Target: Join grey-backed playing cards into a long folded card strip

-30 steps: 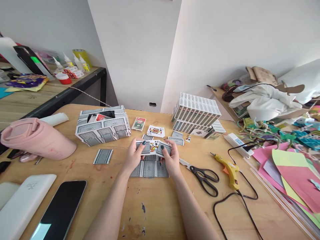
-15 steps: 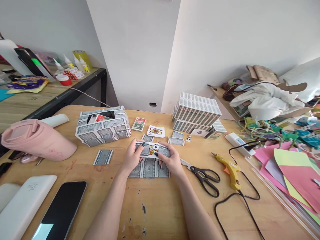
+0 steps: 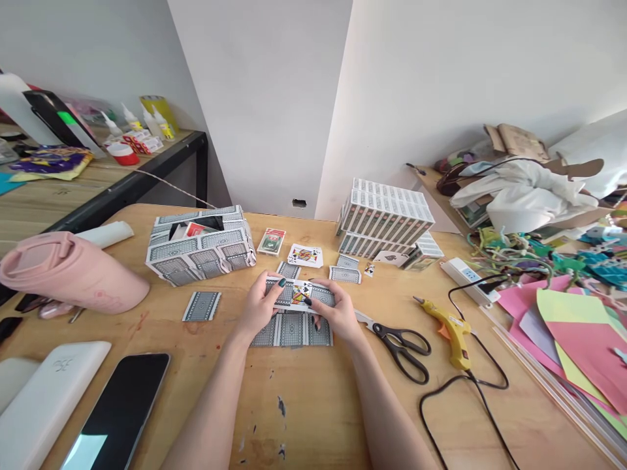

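My left hand point(image 3: 259, 301) and my right hand point(image 3: 336, 309) are closed on the two ends of a strip of playing cards point(image 3: 284, 297). Grey patterned backs show at both ends of the strip, with a piece of a face card in the middle. My thumbs lie on top; most of the other fingers are hidden behind it. Right below the strip lies a panel of joined playing cards point(image 3: 292, 331), backs up, partly covered by the hands. To the right of my right hand are black-handled scissors point(image 3: 402, 349), their blade tip hidden by the hand.
A box covered in cards point(image 3: 200, 251) stands at the back left, and stacked card packs point(image 3: 386, 212) at the back right. A yellow glue gun point(image 3: 453, 336) with its cable lies to the right. A pink tumbler point(image 3: 73, 271) and a phone point(image 3: 120, 408) are on the left.
Both hands stay on the strip in almost the same position. The whole view has shifted very slightly.
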A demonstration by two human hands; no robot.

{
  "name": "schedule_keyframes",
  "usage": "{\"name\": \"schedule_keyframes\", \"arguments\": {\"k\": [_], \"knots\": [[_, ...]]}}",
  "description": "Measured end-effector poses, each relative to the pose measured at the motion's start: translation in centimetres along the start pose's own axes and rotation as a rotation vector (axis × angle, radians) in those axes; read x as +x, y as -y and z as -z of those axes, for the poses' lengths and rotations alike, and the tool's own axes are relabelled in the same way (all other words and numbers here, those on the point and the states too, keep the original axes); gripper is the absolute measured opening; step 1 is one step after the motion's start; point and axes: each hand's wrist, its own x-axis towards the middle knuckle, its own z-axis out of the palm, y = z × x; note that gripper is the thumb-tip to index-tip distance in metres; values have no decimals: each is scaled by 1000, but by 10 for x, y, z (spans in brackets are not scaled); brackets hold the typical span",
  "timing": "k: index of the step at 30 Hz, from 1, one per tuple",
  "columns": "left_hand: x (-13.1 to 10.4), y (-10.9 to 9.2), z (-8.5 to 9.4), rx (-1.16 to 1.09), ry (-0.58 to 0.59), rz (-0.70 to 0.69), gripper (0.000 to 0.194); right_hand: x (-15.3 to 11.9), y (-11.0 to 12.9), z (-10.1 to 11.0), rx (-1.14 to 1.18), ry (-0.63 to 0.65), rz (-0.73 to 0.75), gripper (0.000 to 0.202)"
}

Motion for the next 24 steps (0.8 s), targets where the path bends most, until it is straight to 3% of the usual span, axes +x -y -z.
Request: {"name": "schedule_keyframes", "arguments": {"k": [9,15,24], "knots": [[-1,2,-1,56,-22,-31,26,-1,1,4,8,32,-8,44],[-1,6,-2,60,45,-28,25,-1,-1,1,-20,22,-12,45],[-3,0,-8,102,-52,-39,22,0,-2,-1,-13,14,-20,47]]}}
